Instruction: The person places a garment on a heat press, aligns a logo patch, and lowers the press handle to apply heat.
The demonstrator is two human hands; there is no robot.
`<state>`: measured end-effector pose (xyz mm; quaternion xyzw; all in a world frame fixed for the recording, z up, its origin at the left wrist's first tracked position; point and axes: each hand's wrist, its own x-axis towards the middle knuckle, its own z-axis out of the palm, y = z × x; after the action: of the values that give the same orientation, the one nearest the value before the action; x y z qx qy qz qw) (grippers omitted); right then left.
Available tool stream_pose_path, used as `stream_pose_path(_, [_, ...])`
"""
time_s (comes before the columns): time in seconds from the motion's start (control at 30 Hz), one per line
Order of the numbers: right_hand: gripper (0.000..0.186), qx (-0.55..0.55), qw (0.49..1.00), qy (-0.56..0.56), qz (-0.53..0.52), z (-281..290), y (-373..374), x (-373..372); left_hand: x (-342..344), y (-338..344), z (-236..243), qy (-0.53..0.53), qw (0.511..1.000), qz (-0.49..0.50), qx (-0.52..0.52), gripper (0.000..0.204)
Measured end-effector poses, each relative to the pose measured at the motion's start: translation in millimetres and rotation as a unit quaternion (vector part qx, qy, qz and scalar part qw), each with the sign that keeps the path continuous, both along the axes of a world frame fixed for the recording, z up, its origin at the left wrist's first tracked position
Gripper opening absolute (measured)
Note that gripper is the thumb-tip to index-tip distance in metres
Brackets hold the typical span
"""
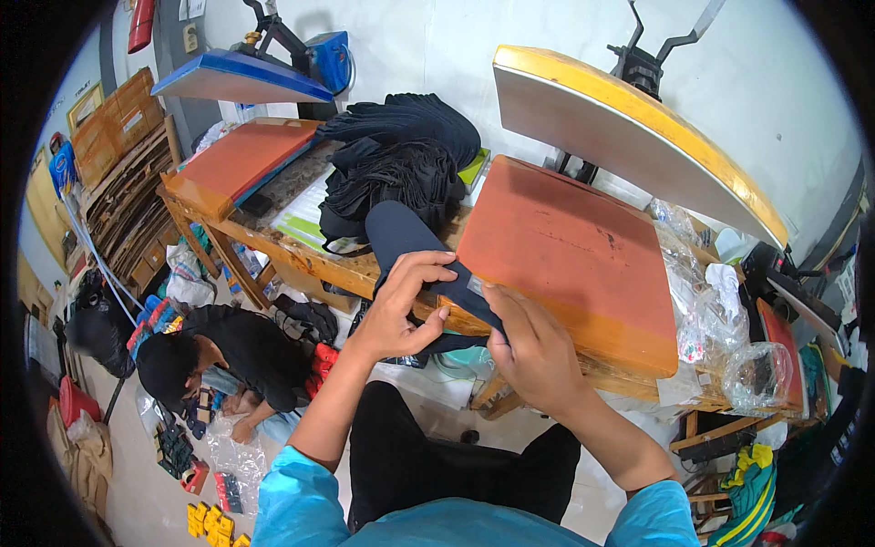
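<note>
My left hand [406, 305] curls its fingertips over a long, dark navy fabric piece [401, 232], which lies at the table edge against an orange press pad [565, 255]. My right hand [538, 351] grips the lower end of the same piece, one finger on a small pale translucent patch [474, 283] on it. Behind the piece a heap of black fabric items [387, 173] sits on the wooden table [266, 235].
A yellow press plate [638, 118] is raised above the pad; a blue press [237, 77] and second pad [237, 155] are at left. Plastic bags [702, 319] pile at right. A co-worker [237, 360] is low at left among small packets [214, 520].
</note>
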<state>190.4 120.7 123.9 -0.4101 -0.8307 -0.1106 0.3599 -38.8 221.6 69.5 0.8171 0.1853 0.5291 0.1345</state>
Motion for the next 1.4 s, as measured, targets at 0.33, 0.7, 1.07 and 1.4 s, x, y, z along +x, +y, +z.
stream_pose_path(0.33, [0.059, 0.048, 0.994, -0.078, 0.055, -9.3, 2.5, -1.7, -5.6, 39.6, 13.0, 0.009, 0.998, -0.033, 0.054, 0.042])
stream_pose_path(0.7, [0.079, -0.077, 0.99, 0.075, 0.089, -14.0, 8.0, -6.0, -2.7, 51.5, -7.7, -0.05, 0.997, -0.061, -0.004, 0.015])
stream_pose_path(1.07, [0.083, -0.072, 0.995, 0.052, 0.054, -15.3, 6.8, -6.5, -8.1, 41.8, 3.1, 0.02, 0.998, -0.052, 0.036, 0.038])
stream_pose_path(1.4, [0.058, -0.147, 0.967, 0.18, 0.107, -0.2, 15.7, -6.2, 9.7, 31.8, 3.1, -0.065, 0.993, -0.055, -0.076, 0.025])
